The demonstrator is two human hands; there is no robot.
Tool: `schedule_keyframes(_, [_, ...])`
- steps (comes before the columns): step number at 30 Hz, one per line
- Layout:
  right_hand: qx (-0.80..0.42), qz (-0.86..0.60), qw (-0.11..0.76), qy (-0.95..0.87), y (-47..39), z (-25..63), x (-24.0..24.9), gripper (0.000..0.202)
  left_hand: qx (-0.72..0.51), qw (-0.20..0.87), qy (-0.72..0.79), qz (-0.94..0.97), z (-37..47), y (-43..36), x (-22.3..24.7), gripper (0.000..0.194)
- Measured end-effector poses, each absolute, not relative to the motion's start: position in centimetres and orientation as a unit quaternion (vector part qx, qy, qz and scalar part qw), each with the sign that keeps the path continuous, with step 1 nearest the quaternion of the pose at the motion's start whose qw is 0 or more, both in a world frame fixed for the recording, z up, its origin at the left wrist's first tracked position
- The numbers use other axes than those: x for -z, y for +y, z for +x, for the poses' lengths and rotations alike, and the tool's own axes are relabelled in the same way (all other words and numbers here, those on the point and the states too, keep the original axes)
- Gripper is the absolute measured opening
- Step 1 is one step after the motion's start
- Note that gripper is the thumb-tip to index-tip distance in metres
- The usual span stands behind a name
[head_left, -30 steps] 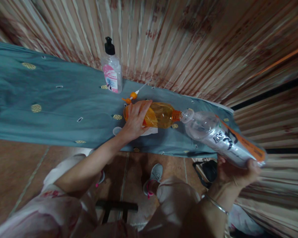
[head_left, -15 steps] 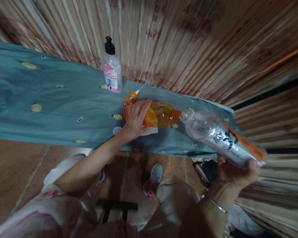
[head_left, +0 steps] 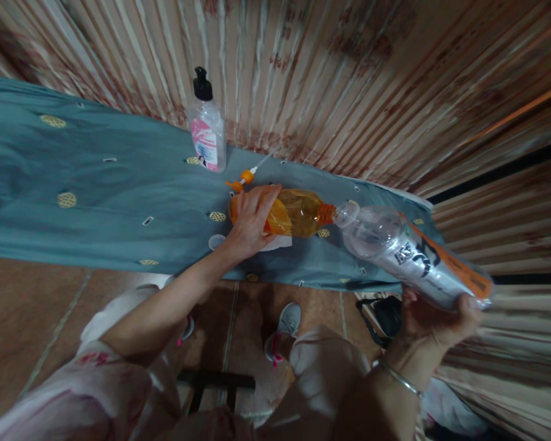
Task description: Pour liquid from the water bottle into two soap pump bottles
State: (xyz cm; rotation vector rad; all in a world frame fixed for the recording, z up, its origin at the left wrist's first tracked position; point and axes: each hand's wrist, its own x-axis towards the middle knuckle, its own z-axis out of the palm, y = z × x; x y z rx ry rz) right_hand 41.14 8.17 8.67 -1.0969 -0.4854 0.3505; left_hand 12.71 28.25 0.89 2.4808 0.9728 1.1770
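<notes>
Left hand (head_left: pixel 252 222) wraps over an amber bottle (head_left: pixel 303 212) tilted sideways at the teal cloth (head_left: pixel 119 199), while the right hand (head_left: pixel 434 323) cups a clear bottle (head_left: pixel 425 260) near its base, the two necks seeming to meet. Beyond are a loose orange pump (head_left: pixel 247 177) and an upright soap bottle (head_left: pixel 207 141). Should either grip shift, the necks could slip apart, perhaps spilling liquid

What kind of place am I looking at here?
It looks like a room indoors, perhaps in a home, though I can't be sure. A pleated, patterned curtain hangs behind a surface covered with a printed cloth, and the floor below is tiled.
</notes>
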Motion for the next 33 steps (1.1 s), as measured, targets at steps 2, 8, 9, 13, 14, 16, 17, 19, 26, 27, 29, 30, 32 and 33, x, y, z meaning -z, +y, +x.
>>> schedule_keyframes(2, [-0.163,-0.513,0.811,-0.227,8.16,41.19,-8.62,0.046,-0.399,0.116,0.334,0.846,12.69,28.23,-0.93,0.091])
schedule_keyframes(8, [-0.162,-0.515,0.814,-0.213,8.13,41.17,-8.66,0.047,-0.388,0.126,0.345,0.845,12.70,28.20,-1.01,0.091])
schedule_keyframes(9, [-0.165,-0.515,0.814,-0.215,8.15,41.12,-8.71,0.048,-0.388,0.126,0.346,0.845,12.70,28.20,-1.03,0.090])
schedule_keyframes(13, [-0.167,-0.514,0.810,-0.226,8.29,40.88,-8.98,0.049,-0.385,0.132,0.347,0.845,12.69,28.21,-1.13,0.091])
schedule_keyframes(14, [-0.166,-0.516,0.809,-0.228,8.31,40.84,-9.03,0.049,-0.383,0.132,0.347,0.846,12.69,28.21,-1.14,0.092])
schedule_keyframes(16, [-0.166,-0.519,0.807,-0.229,8.31,40.80,-9.10,0.049,-0.380,0.131,0.349,0.847,12.69,28.23,-1.15,0.092])
schedule_keyframes(17, [-0.166,-0.520,0.806,-0.228,8.30,40.78,-9.13,0.049,-0.380,0.130,0.349,0.847,12.69,28.23,-1.14,0.091])
schedule_keyframes(19, [-0.165,-0.520,0.808,-0.224,8.31,40.73,-9.16,0.050,-0.384,0.127,0.345,0.847,12.70,28.25,-1.10,0.090])
schedule_keyframes(26, [-0.161,-0.516,0.812,-0.219,8.39,40.66,-9.12,0.045,-0.383,0.127,0.345,0.847,12.68,28.23,-1.04,0.091])
schedule_keyframes(27, [-0.162,-0.514,0.812,-0.223,8.37,40.69,-9.10,0.043,-0.385,0.126,0.346,0.847,12.70,28.22,-1.04,0.090])
schedule_keyframes(29, [-0.162,-0.514,0.812,-0.226,8.34,40.71,-9.07,0.039,-0.389,0.122,0.346,0.845,12.72,28.21,-1.03,0.090])
schedule_keyframes(30, [-0.161,-0.514,0.812,-0.224,8.35,40.69,-9.08,0.038,-0.390,0.120,0.347,0.845,12.73,28.21,-1.03,0.090])
schedule_keyframes(32, [-0.155,-0.515,0.815,-0.215,8.40,40.59,-9.14,0.036,-0.388,0.120,0.349,0.844,12.73,28.20,-1.04,0.091])
schedule_keyframes(33, [-0.152,-0.516,0.816,-0.211,8.46,40.53,-9.17,0.037,-0.385,0.121,0.350,0.845,12.72,28.21,-1.05,0.091])
